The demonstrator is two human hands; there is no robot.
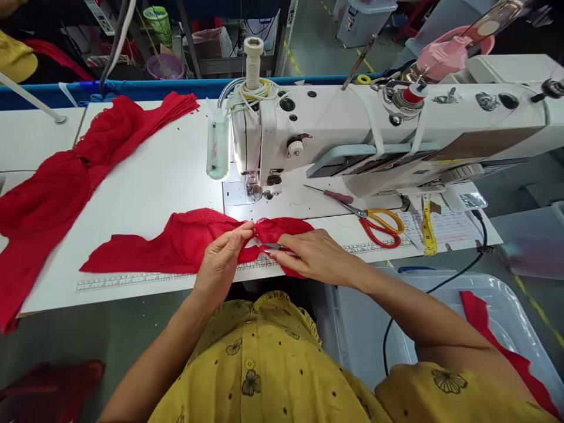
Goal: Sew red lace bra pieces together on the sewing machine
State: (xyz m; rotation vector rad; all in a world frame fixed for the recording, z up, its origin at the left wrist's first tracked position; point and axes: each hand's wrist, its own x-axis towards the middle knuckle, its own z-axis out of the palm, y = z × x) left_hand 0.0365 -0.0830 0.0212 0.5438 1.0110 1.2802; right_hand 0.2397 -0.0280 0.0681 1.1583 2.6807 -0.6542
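A red fabric garment with lace edging [189,247] lies along the front edge of the white table, in front of the sewing machine [335,111]. My left hand [224,258] pinches its upper edge between thumb and fingertips, beside a small opening in the cloth. My right hand [319,254] is closed around thread snips [274,247], whose blades point left towards that opening. Part of the garment disappears beneath my right hand. Whether the blades touch cloth or thread is too small to tell.
More red garments [66,182] are heaped at the left. Orange-and-red-handled scissors [374,222] and a pointed awl-like tool [337,195] lie to the right, near a yellow tape measure [427,229]. A plastic bin [356,329] with red fabric [478,314] stands below right.
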